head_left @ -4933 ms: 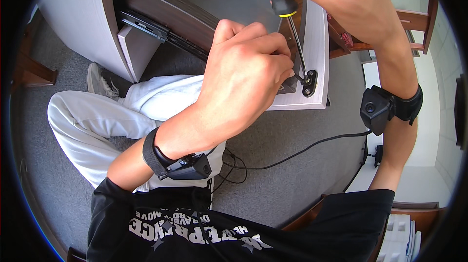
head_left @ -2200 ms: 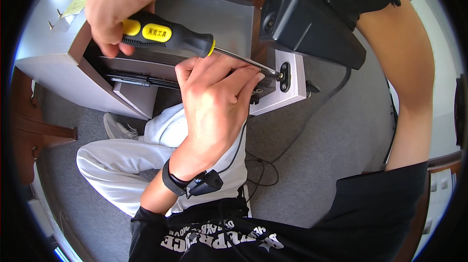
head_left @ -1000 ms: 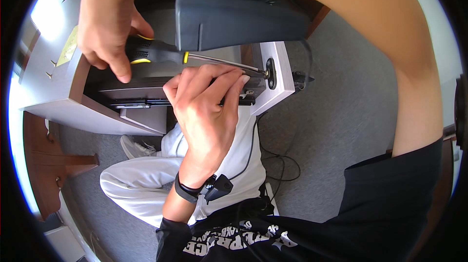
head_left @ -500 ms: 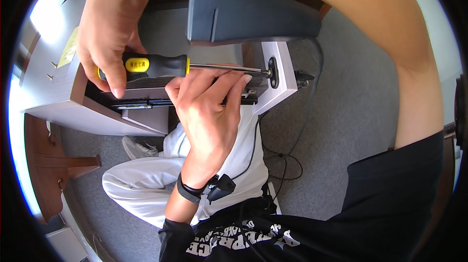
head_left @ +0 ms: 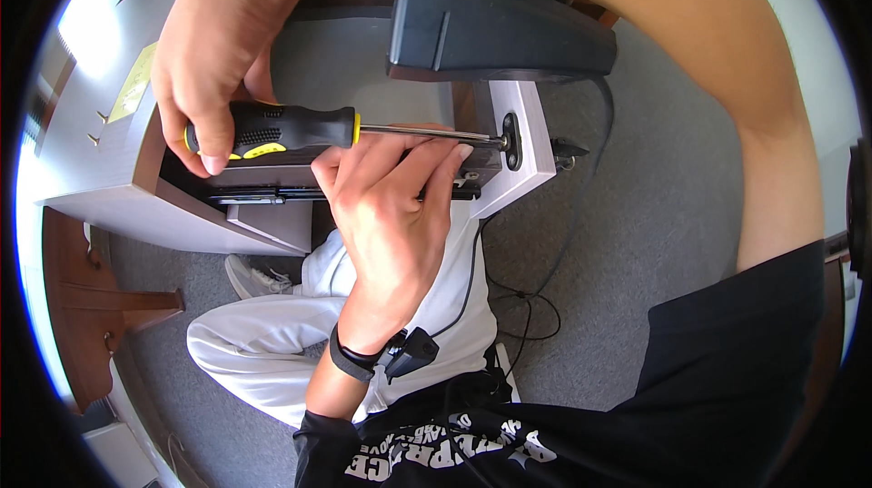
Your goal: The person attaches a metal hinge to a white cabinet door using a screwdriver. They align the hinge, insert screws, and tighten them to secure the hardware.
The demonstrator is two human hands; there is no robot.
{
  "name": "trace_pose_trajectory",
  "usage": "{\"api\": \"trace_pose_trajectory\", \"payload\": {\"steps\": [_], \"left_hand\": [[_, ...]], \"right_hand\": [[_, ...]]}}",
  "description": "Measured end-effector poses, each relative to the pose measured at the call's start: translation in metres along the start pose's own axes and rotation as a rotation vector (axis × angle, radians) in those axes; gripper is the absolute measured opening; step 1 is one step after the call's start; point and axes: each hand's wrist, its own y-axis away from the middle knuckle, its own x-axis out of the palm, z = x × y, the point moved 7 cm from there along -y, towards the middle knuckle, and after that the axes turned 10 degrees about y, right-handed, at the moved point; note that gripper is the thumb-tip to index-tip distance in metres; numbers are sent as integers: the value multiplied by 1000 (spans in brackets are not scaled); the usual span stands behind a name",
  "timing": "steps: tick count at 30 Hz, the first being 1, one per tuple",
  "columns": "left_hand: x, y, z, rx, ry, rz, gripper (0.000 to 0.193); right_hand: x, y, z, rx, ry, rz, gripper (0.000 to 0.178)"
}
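My right hand (head_left: 204,97) comes in from the upper left and is closed around the black and yellow handle of a screwdriver (head_left: 309,127). Its metal shaft lies almost level, and the tip meets a screw in a black oval fitting (head_left: 511,141) on the pale end panel (head_left: 527,156) of a drawer. Just below the shaft, my left hand (head_left: 391,197) has bent fingers pressed together at the drawer's side, close to the panel. What those fingertips hold, if anything, is hidden. A black metal drawer slide (head_left: 272,194) runs behind the left hand.
Two loose screws (head_left: 98,128) and a yellow paper (head_left: 134,84) lie on the cabinet top at left. A black device (head_left: 500,24) is strapped to my right wrist, another (head_left: 411,353) to my left. A black cable (head_left: 531,311) lies on the grey carpet. Brown wooden furniture (head_left: 86,306) stands at left.
The screwdriver handle has turned about its length, its yellow patch rolling downward. My right wrist and its black device have shifted right. My left hand has barely moved.
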Motion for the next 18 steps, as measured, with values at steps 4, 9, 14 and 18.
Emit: {"api": "trace_pose_trajectory", "payload": {"steps": [4, 9, 14, 18], "left_hand": [[2, -2, -2, 32, -27, -13, 7], [3, -3, -5, 45, -14, -28, 8], [3, -2, -5, 45, -21, -2, 6], [3, -2, -4, 53, -20, -5, 6]], "right_hand": [[9, -25, 0, -9, -15, 28, 24], [20, -44, -4, -14, -23, 94, 25], [26, -61, -7, -13, -37, 132, 25], [26, -72, -9, -15, -55, 138, 25]]}}
